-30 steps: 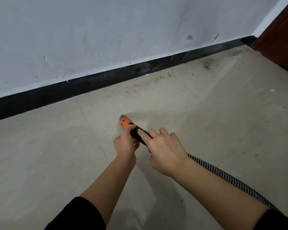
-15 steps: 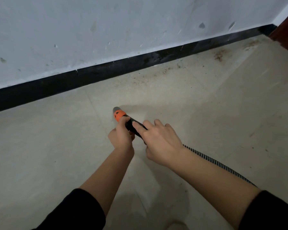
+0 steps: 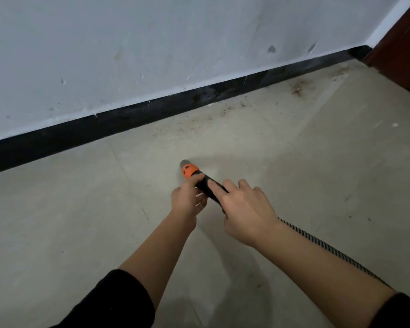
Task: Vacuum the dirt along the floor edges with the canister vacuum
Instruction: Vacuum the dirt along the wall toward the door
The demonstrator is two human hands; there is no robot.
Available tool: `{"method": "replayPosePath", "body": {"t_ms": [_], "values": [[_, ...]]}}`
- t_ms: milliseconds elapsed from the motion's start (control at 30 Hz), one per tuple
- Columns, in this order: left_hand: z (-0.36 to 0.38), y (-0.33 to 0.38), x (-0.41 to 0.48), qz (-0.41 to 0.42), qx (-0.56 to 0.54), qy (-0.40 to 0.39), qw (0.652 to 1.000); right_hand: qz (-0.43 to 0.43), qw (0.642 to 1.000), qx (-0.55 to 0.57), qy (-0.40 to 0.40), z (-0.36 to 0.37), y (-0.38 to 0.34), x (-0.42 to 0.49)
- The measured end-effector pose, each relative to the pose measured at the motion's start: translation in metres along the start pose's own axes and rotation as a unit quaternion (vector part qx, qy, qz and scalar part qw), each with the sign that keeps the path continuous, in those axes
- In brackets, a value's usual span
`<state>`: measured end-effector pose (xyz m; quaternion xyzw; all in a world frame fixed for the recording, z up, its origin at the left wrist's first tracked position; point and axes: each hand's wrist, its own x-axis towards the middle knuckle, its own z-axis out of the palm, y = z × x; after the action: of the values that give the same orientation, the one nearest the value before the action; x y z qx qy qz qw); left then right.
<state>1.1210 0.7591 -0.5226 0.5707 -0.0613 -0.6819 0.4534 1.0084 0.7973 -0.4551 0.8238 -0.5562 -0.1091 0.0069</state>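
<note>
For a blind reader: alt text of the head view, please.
The left hand grips a black vacuum nozzle with an orange collar, the right hand rests on it. Brown dirt lies along the black baseboard; a striped hose trails right.

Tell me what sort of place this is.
Likely the edge of an indoor room: a scuffed white painted wall, a black baseboard strip along a pale tiled floor, and a reddish-brown wooden panel, perhaps a door, at the corner.
</note>
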Motion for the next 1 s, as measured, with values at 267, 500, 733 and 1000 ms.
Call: {"method": "replayPosePath", "body": {"t_ms": [267, 500, 733, 1000], "values": [[0.030, -0.002, 0.014, -0.014, 0.051, -0.072, 0.996, 0.046, 0.999, 0.001, -0.014, 0.005, 0.032, 0.001], [0.054, -0.005, 0.024, -0.010, 0.058, -0.079, 0.995, 0.067, 0.998, -0.005, -0.010, 0.010, 0.054, 0.004], [0.084, -0.024, 0.022, -0.024, 0.068, -0.098, 0.993, 0.101, 0.994, -0.024, -0.018, 0.013, 0.075, -0.007], [0.106, -0.031, 0.020, -0.034, 0.078, -0.105, 0.991, 0.125, 0.991, -0.039, -0.022, 0.016, 0.092, -0.012]]}}
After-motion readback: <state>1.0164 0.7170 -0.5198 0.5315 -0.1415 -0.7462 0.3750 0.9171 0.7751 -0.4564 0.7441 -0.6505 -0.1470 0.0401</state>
